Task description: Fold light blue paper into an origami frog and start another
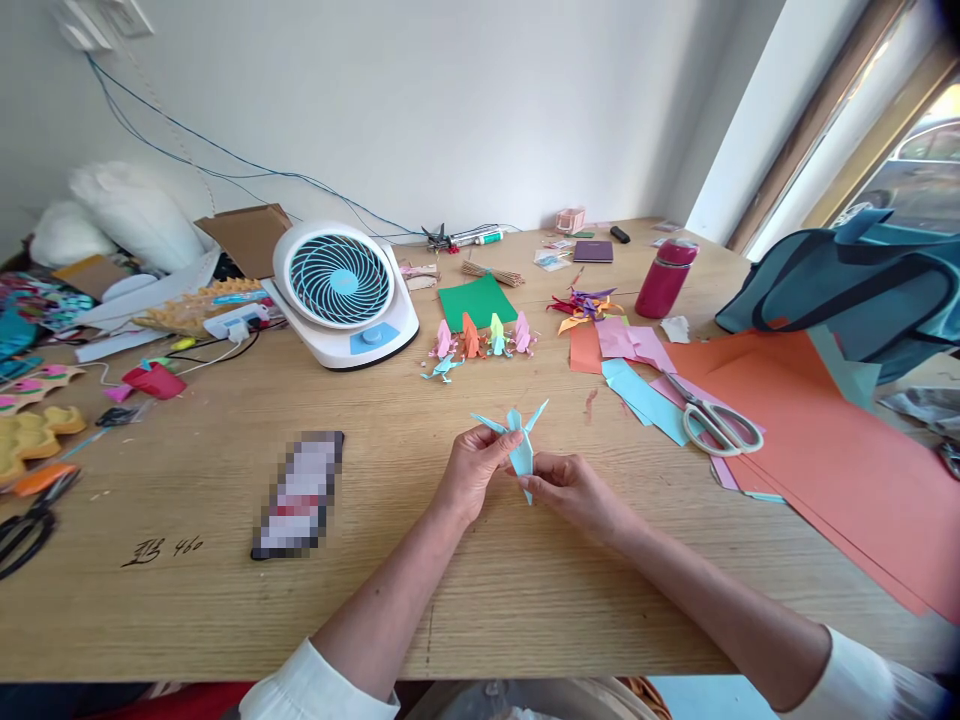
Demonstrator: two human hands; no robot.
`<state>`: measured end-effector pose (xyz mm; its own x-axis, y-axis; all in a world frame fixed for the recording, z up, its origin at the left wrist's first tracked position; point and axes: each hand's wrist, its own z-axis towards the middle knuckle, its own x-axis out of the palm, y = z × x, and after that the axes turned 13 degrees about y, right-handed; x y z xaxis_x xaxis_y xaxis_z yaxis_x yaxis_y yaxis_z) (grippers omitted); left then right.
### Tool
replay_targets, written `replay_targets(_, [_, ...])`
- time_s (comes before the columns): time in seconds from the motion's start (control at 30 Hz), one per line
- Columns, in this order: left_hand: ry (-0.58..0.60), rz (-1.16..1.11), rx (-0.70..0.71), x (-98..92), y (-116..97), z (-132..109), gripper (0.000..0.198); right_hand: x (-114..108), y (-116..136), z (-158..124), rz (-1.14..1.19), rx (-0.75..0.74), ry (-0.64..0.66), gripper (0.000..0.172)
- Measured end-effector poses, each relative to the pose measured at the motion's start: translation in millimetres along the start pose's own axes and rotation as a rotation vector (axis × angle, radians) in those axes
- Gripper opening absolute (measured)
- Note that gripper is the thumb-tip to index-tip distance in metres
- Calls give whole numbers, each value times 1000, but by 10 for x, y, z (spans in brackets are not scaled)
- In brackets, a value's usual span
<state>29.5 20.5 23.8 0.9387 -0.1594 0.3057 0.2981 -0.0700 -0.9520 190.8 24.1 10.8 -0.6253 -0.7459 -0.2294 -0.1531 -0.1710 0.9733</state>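
Over the worktop (225, 620), toward its front edge, the left hand (472, 468) has its fingers clamped on the blue paper (522, 459), probably to steady it; the right hand (568, 488) pinches the lower end, perhaps for control. Scissors (703, 412) lie toward the right edge, apparently for easy reach.

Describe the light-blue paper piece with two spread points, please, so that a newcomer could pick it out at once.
From the white fan, look right to the row of four paper figures, then down. There the left hand and right hand hold the light-blue paper piece, its two thin points spread apart on top. Unlike the light-blue figure in front of that row, it is held.
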Motion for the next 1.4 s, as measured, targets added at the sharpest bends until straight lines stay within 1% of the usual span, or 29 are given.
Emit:
replay_targets(0.1, [4, -3, 5, 7, -2, 0, 38, -21, -73, 18, 24, -22, 17, 34])
replay_targets(0.2, [10, -7, 4, 8, 2, 1, 38, -59, -114, 17, 33, -26, 5, 33])
replay_targets(0.37, [17, -3, -13, 17, 7, -5, 41, -113, -76, -16, -23, -42, 59, 39])
replay_targets(0.43, [7, 4, -17, 22, 11, -7, 40, -115, -72, -19, -12, -43, 75, 40])
replay_targets(0.63, [-14, 14, -13, 8, 28, 2, 39, -105, -93, -5, 47, 1, 45, 44])
replay_targets(0.8, [-3, 16, -17, -4, 22, 1, 39, -125, -65, -17, -27, -28, 117, 48])
replay_targets(0.9, [1, 18, -16, 6, 11, -5, 40, -125, -61, -18, 30, -5, 121, 47])
replay_targets(0.97, [2, 18, -13, 14, 4, -7, 39, -115, -55, -13, 119, 24, 108, 47])
replay_targets(1.13, [-20, 25, -2, 6, 9, -6, 39, -79, 0, -1, 348, 65, 26, 43])
replay_targets(1.23, [-31, 31, -8, -4, 22, -9, 38, -69, 44, -8, 379, 66, 20, 40])
replay_targets(1.4, [-55, 35, -6, -9, 29, -10, 40, -55, 59, -13, 359, 105, 23, 39])
